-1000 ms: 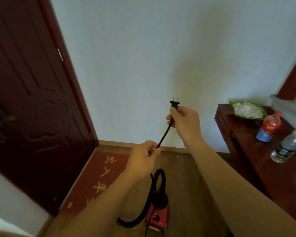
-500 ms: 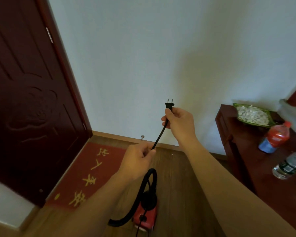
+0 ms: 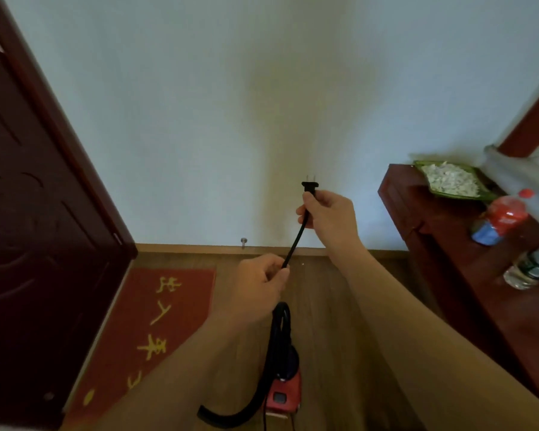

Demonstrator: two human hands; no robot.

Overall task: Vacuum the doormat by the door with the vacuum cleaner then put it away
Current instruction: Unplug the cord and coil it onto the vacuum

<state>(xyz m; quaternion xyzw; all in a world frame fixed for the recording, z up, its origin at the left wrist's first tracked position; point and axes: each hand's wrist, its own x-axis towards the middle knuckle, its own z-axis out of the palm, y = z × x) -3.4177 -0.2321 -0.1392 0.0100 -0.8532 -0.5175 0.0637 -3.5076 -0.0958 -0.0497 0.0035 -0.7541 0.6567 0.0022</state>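
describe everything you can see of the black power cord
The power cord is thin, black, rubbery-looking, ending in a flat two-prong plug pointing up, unplugged. The right hand grips it just below the plug; the left hand pinches it lower, so it runs taut and slanted between them, above the red vacuum cleaner.

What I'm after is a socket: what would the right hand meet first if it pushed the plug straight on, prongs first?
The right hand holds the plug with its prongs up and toward the wall. It would probably meet bare white wall first. No socket shows there, though depth is unclear.
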